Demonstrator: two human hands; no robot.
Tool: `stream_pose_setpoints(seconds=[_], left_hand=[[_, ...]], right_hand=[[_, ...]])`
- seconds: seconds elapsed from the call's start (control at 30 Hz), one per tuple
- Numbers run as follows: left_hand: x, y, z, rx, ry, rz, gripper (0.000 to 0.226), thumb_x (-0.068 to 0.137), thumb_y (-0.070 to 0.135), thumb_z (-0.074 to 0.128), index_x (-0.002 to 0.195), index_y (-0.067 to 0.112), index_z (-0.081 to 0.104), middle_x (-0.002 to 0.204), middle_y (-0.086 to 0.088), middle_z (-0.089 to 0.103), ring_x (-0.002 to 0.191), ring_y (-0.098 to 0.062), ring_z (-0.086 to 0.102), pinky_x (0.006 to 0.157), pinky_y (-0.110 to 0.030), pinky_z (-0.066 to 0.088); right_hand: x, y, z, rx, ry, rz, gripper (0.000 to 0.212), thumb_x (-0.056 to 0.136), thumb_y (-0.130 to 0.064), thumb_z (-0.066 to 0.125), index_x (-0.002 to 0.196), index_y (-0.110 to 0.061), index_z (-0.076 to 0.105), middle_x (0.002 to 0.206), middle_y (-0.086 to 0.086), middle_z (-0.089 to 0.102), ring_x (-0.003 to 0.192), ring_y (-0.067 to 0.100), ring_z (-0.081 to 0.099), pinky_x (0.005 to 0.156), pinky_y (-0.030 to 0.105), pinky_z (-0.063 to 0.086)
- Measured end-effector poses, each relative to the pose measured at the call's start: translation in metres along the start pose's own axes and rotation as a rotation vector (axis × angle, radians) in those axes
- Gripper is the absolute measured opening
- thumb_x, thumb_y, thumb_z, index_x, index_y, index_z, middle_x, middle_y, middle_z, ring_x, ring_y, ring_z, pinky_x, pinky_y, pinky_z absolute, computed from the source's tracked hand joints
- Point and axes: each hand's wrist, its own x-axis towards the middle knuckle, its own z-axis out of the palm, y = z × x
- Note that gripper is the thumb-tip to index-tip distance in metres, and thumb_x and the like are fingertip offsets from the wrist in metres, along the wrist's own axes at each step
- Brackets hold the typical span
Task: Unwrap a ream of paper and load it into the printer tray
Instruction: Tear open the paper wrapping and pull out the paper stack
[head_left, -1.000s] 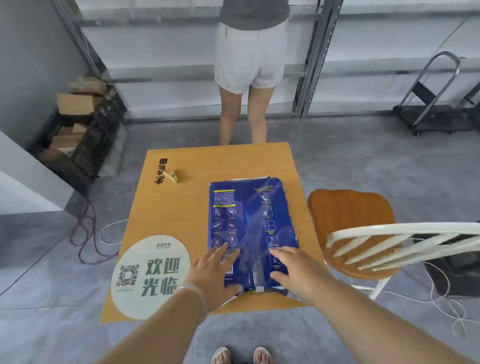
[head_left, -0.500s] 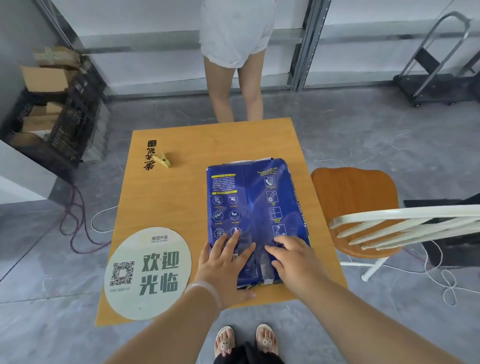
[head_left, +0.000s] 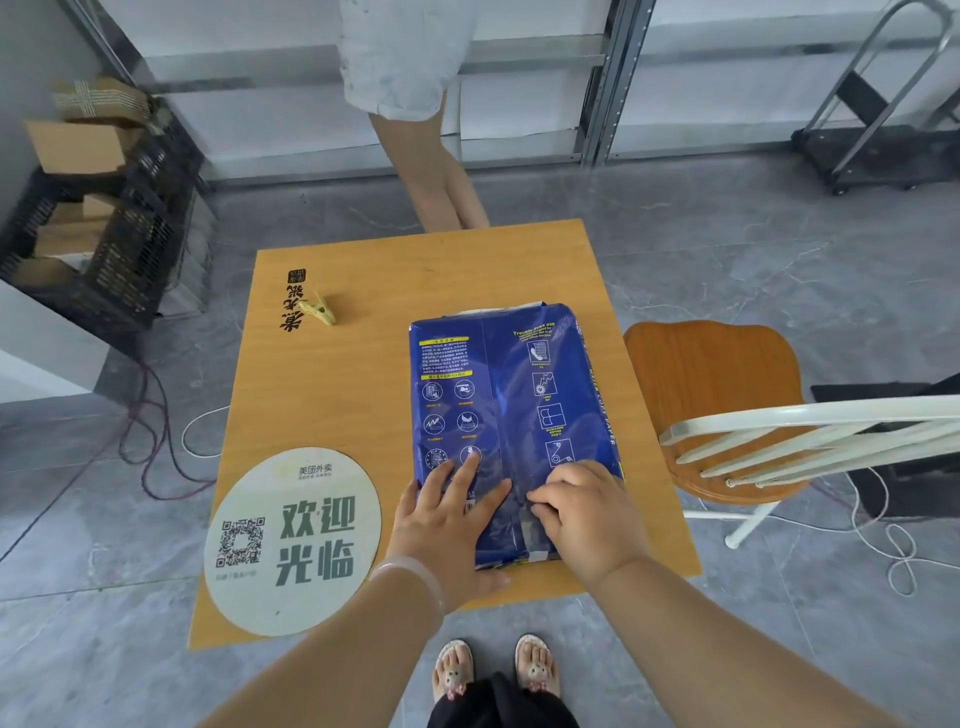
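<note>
A ream of paper (head_left: 511, 410) in a shiny blue wrapper lies flat on the right half of a small wooden table (head_left: 363, 374), seam side up. My left hand (head_left: 449, 512) rests flat on the near left part of the ream, fingers spread. My right hand (head_left: 584, 512) sits on the near right part with its fingers curled at the wrapper's centre seam; whether they pinch the wrapper is unclear. No printer or tray is in view.
A round white sign (head_left: 293, 540) with a QR code lies at the table's near left. A yellow clip (head_left: 322, 310) lies at the far left. A person (head_left: 415, 104) stands behind the table. A wooden chair (head_left: 727, 410) stands to the right. Crates with boxes (head_left: 98, 218) stand left, a cart (head_left: 878, 135) far right.
Both hands have slid a little further up onto the ream, and my right fingers have curled in at the seam. The view has tilted downward.
</note>
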Motion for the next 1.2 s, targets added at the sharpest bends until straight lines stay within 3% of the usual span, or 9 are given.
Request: stream_pose_setpoints(seconds=[0.23, 0.4, 0.6, 0.8, 1.2], left_hand=[[0.001, 0.000, 0.001, 0.006, 0.010, -0.005, 0.095, 0.071, 0.077, 0.044, 0.146, 0.047, -0.006, 0.160, 0.006, -0.015, 0.147, -0.026, -0.006, 0.119, -0.049, 0.006], [0.001, 0.002, -0.001, 0.005, 0.004, -0.011, 0.095, 0.071, 0.076, 0.045, 0.146, 0.046, -0.005, 0.160, 0.005, -0.014, 0.147, -0.026, -0.006, 0.119, -0.049, 0.006], [0.001, 0.003, -0.003, -0.004, -0.002, -0.018, 0.095, 0.071, 0.075, 0.047, 0.146, 0.046, -0.004, 0.160, 0.004, -0.014, 0.147, -0.026, -0.006, 0.119, -0.048, 0.006], [0.002, 0.003, -0.002, -0.002, 0.001, -0.019, 0.096, 0.071, 0.075, 0.048, 0.146, 0.047, -0.004, 0.160, 0.006, -0.014, 0.147, -0.026, -0.006, 0.119, -0.048, 0.007], [0.002, 0.005, -0.003, 0.000, -0.004, -0.029, 0.096, 0.071, 0.074, 0.050, 0.146, 0.047, -0.003, 0.160, 0.007, -0.013, 0.147, -0.027, -0.005, 0.120, -0.048, 0.006]], right_hand=[[0.003, 0.003, -0.001, 0.028, -0.009, -0.034, 0.008, 0.073, -0.029, 0.078, 0.081, -0.029, 0.077, 0.082, -0.010, 0.069, 0.082, 0.016, 0.062, 0.073, 0.033, 0.056], [0.003, 0.006, 0.001, -0.097, -0.077, -0.066, 0.039, 0.081, -0.035, 0.069, 0.119, -0.027, 0.067, 0.124, -0.003, 0.064, 0.115, 0.022, 0.058, 0.093, 0.041, 0.052], [0.000, 0.007, 0.000, -0.046, -0.068, -0.055, 0.035, 0.089, -0.032, 0.059, 0.124, -0.028, 0.063, 0.131, -0.005, 0.059, 0.122, 0.020, 0.052, 0.101, 0.040, 0.045], [0.022, -0.001, -0.006, 0.023, -0.056, 0.025, 0.024, 0.091, -0.034, 0.057, 0.111, -0.026, 0.068, 0.118, -0.009, 0.059, 0.114, 0.014, 0.049, 0.097, 0.030, 0.043], [0.030, -0.001, -0.001, -0.101, -0.149, 0.007, 0.017, 0.089, -0.017, 0.057, 0.106, -0.021, 0.058, 0.117, -0.001, 0.053, 0.109, 0.020, 0.046, 0.093, 0.033, 0.041]])
